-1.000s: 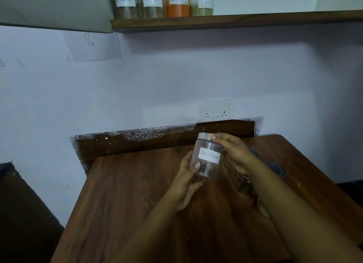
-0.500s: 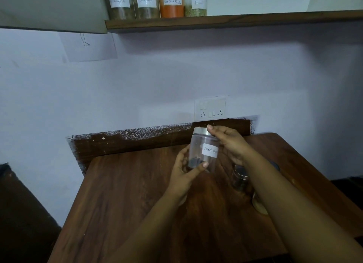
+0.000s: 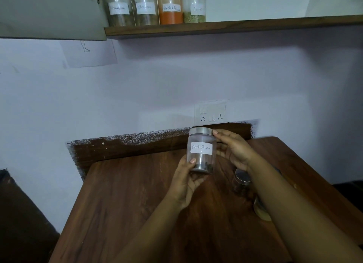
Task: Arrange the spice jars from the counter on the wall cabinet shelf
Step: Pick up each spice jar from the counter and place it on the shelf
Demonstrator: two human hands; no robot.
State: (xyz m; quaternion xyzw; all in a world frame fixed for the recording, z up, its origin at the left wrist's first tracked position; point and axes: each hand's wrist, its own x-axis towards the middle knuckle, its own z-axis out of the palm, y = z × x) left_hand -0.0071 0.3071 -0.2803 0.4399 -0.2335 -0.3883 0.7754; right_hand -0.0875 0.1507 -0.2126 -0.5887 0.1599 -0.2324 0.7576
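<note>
A clear jar labelled Black Pepper point(image 3: 202, 150), with a steel lid and a few peppercorns at the bottom, is held upright above the wooden counter point(image 3: 125, 199). My left hand point(image 3: 186, 181) grips its base from below. My right hand point(image 3: 233, 148) holds its right side, with the fingertips at the lid. Two more jars stand on the counter under my right forearm: a dark one with a steel lid point(image 3: 242, 184) and a pale one point(image 3: 262, 211), mostly hidden. Several labelled spice jars point(image 3: 157, 7) stand in a row on the wall cabinet shelf point(image 3: 255, 25) at the top.
An open cabinet door point(image 3: 49, 13) hangs at the upper left beside the shelf. The shelf's right part is bare wood. A switch and socket plate point(image 3: 211, 113) sits on the wall just behind the held jar. The counter's edge drops off at the left.
The jar has been lifted a little and turned, so its label now faces me. Both hands stayed on it, and my view has tilted up toward the shelf.
</note>
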